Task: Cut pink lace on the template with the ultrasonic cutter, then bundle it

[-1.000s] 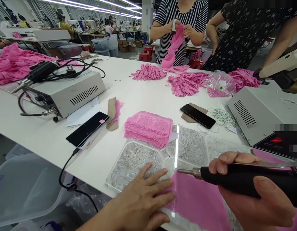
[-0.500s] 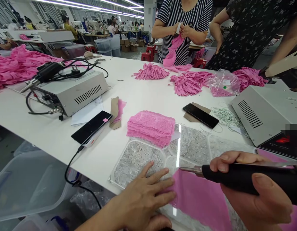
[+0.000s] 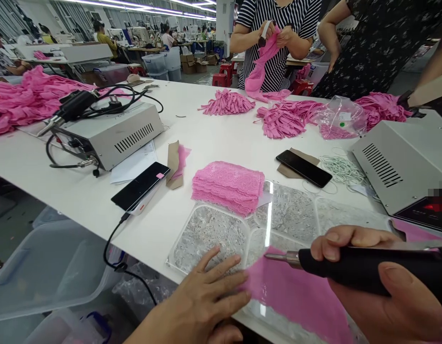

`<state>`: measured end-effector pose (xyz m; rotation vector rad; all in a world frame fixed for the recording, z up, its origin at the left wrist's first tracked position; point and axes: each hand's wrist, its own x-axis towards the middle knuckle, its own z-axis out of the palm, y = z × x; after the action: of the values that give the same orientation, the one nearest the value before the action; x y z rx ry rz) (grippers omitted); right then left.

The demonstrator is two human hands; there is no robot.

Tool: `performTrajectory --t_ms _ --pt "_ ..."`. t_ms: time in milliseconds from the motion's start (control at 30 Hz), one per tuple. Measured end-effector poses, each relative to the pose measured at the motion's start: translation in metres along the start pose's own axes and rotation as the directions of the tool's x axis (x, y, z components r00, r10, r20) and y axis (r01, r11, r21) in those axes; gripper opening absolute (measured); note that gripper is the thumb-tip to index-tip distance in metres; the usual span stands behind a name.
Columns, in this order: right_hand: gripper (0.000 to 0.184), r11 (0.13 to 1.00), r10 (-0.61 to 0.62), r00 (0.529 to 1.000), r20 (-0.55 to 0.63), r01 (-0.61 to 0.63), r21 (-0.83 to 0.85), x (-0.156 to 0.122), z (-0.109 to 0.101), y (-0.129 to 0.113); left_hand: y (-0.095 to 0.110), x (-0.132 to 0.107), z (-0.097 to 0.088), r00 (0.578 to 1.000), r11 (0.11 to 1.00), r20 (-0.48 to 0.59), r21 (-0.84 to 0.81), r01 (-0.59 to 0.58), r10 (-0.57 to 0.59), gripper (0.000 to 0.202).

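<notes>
My left hand [image 3: 203,298] lies flat with its fingers spread, pressing the left edge of a pink lace strip [image 3: 296,298] onto a scratched glass plate [image 3: 206,234]. My right hand [image 3: 382,291] is wrapped round the black handle of a cutting tool [image 3: 353,270] with a metal tip. The tip points left just above the strip's upper edge. A neat stack of pink lace pieces [image 3: 228,186] sits on the table behind the glass plate.
Two grey control boxes [image 3: 110,131] [image 3: 403,160] stand left and right. Two phones [image 3: 140,186] [image 3: 304,168] lie on the white table [image 3: 214,138]. Pink strap bundles [image 3: 278,122] lie at the far edge, where two people stand; one handles pink fabric [image 3: 258,71]. Clear bins [image 3: 42,272] sit below.
The view has shifted slightly. My left hand has slid a little left and down on the strip; the tool tip stays at the strip's upper edge.
</notes>
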<state>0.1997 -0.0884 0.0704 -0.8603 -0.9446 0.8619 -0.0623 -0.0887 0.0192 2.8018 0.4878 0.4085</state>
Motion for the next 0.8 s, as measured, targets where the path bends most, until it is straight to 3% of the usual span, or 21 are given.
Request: performTrajectory --t_ms 267,433,633,800 --pt "0.020 0.997 0.072 0.994 -0.081 -0.070 0.028 -0.012 0.000 0.002 0.002 -0.002 0.000 1.000 0.999 0.013 -0.030 0.017 -0.017 0.042" --pt "0.017 0.995 0.081 0.997 0.016 -0.082 0.064 -0.018 -0.001 0.006 0.003 -0.006 0.001 1.000 1.000 0.001 -0.019 0.014 -0.014 0.041" --pt "0.025 0.999 0.052 0.998 0.035 -0.051 -0.013 -0.009 0.013 -0.002 0.004 -0.008 0.002 0.999 1.000 -0.034 -0.025 0.015 -0.016 0.039" --pt "0.025 0.999 0.048 0.997 0.052 -0.048 -0.011 -0.009 0.013 -0.003 0.004 -0.007 0.001 0.998 1.000 -0.056 -0.024 0.017 -0.018 0.036"
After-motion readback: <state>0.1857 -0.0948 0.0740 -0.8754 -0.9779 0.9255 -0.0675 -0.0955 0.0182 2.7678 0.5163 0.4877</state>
